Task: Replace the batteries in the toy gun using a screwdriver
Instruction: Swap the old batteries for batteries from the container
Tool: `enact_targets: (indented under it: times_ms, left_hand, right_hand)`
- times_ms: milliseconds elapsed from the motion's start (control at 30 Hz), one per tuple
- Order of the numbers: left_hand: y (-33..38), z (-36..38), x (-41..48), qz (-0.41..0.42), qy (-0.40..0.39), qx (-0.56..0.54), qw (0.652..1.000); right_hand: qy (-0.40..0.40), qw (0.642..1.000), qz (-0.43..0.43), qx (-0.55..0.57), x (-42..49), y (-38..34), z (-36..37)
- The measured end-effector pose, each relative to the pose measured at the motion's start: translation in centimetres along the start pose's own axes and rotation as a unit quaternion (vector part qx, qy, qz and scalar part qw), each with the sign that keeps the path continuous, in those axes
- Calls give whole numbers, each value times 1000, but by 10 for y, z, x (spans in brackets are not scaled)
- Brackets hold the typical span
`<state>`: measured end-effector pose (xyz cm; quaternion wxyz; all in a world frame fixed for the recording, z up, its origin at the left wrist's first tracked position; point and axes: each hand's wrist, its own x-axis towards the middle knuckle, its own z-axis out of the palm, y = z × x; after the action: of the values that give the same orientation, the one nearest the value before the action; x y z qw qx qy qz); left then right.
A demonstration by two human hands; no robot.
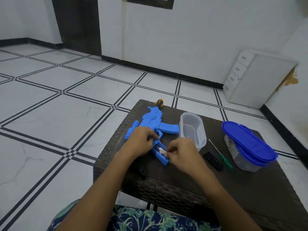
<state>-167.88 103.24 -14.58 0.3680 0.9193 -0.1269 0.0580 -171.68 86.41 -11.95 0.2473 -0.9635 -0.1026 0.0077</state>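
Note:
A blue toy gun [152, 121] lies on the dark woven table [191, 185], its open battery bay facing up near the stock. My left hand [141, 141] grips the gun's body just above the bay. At the bay my right hand [179, 151] pinches a battery [162, 151] with a red and white label. To the right a thin screwdriver [220, 155] with a green handle rests on the table. Beside it lies a black cover [213, 160].
An open clear plastic tub [193, 129] stands right of the gun. A second tub with a blue lid [246, 144] sits at the table's right edge. A yellow and black object [159, 102] pokes out at the far edge. A white drawer unit [256, 79] stands by the wall.

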Motion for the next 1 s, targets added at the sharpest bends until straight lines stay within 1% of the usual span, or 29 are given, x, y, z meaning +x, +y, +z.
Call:
enact_targets:
  times_ms: [67,167,233,333,433,500,567,633,733,800,833,900,967,1000]
  left_hand:
    - [-1,0,1,0,2,-3,1000]
    - [0,1,2,3,1,-5,1000]
    - [-1,1,3,5,-1,-4,1000]
    - [-3,2,3,7,-2,-6,1000]
    - [-5,1,3,2,-4,-17,1000]
    - [-6,2,3,3,-2,-16,1000]
    - [-5,2,3,3,4,-12,1000]
    - [-5,3,4,1,11,-11,1000]
    - [-5,6,6,-2,18,-14,1000]
    - [-6,6,6,-6,17,-18,1000]
    - [-6,6,6,-8,15,-20,1000]
    - [-7,5,5,-10,14,-18,1000]
    - [-6,4,4,-11,12,-9,1000]
    - [-5,4,4,-13,10,-4,1000]
  right_hand:
    - [1,998,-38,-51,0,-9,6]
    - [-38,995,-65,-66,3,-14,12]
    - [-38,995,-64,-63,7,-12,11]
    - [-14,997,-57,-45,12,-7,7]
    - [-4,994,-61,-91,15,-4,3]
    - [-32,994,-52,-91,18,1,-1]
    - [-64,997,-35,-37,22,5,-3]
    - [-38,998,-28,-31,25,5,4]
    - [35,992,-54,-109,25,-4,17]
    - [52,989,-70,-122,26,-5,22]
    - [48,990,-69,-110,26,-4,20]
    - [52,997,-53,-26,26,-1,9]
    - [118,991,-32,52,27,5,-9]
    - [160,985,-17,61,29,10,-21]
